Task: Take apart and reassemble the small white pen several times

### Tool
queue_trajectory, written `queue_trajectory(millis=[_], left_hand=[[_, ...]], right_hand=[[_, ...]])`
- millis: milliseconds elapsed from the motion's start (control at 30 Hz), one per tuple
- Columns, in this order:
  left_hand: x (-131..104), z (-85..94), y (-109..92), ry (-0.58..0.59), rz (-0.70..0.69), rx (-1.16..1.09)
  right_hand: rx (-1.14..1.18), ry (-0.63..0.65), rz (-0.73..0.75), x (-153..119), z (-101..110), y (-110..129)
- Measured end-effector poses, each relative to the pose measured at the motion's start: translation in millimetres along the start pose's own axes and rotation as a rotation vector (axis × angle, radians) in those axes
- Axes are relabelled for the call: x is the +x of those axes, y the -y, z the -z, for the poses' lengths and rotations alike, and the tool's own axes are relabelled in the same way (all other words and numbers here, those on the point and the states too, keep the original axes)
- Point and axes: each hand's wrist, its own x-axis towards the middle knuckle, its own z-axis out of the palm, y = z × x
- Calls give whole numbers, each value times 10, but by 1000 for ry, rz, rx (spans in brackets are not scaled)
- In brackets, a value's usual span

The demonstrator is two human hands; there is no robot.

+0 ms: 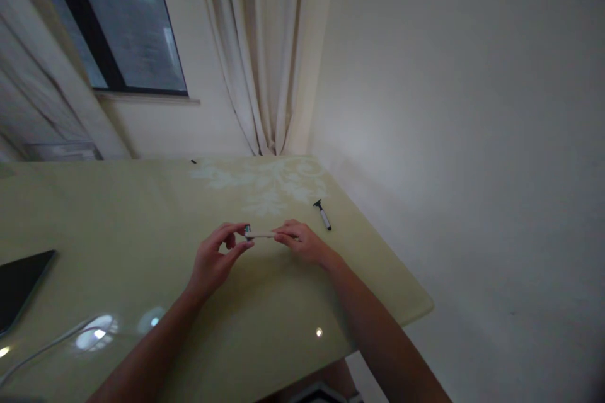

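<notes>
My left hand (215,258) pinches a small dark razor head (247,230) by its ends, between thumb and fingers. My right hand (300,242) is closed on the far end of a slim whitish razor handle (261,235). The handle lies level between both hands, its left end meeting the head; whether they are joined I cannot tell. Beyond my right hand, a second razor (323,214) with a grey-and-black handle rests on the table, its head pointing away from me.
The pale green glossy table (378,277) has its right edge beside a white wall. A black tablet-like slab (23,283) and a white cable (47,349) lie at left. One tiny dark piece (193,162) sits by the far edge. Curtains (265,50) hang behind.
</notes>
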Motion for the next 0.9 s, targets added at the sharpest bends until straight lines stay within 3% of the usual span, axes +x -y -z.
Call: queue_trajectory(millis=[133,300,433,567,733,900], left_hand=[[19,24,-30,8,36,1],[39,29,-50,-13,42,-8],[31,5,-47,0,42,-4],[27,-9,-66,16,12,-5],[24,-2,-88,25,-5,-5],[21,5,-73,13,2,11]], right_hand=[[-29,-62,-34,-1,9,14],[-38,-19,25,6,7,27],[-50,-86,-24,13,13,17],[-10,-37,-7,19,5,20],[-14,-129,-43,11,55,12],[4,-38,-10,18,36,13]])
